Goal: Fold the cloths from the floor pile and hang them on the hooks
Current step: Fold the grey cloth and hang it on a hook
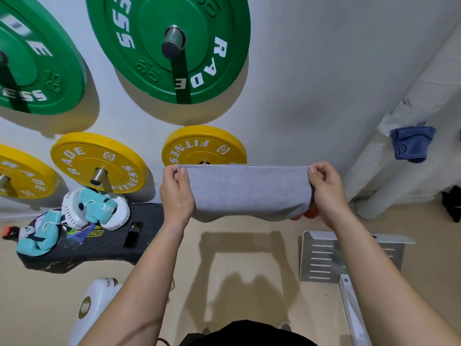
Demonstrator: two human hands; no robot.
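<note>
White wall [311, 71] fills the upper part of the head view, with a beige floor [249, 248] below it. Two green weight plates [169, 46] sit on pegs high on the wall, and three yellow weight plates [99, 162] sit on a lower row of pegs.

A grey cloth [247, 191] is held up in the air before the wall, well above the floor, stretched level between both hands. Its top edge is straight and taut, while the lower edge sags in a soft curve. It covers the bottom of the rightmost yellow plate. The left hand [175, 193] pinches the cloth's upper left corner between thumb and curled fingers. The right hand [324, 191] pinches the upper right corner the same way. Something orange [310, 214] peeks out under the cloth by the right hand; what it is cannot be told.

On the right, a blue cloth [411, 143] hangs folded against a white wrapped pipe [399, 183]; what it hangs from is too small to make out.

Teal boxing gloves [99, 206] lie on a dark mat [99, 248] at the left, on the floor by the wall. A slotted metal plate [321, 258] lies on the floor at the right.
</note>
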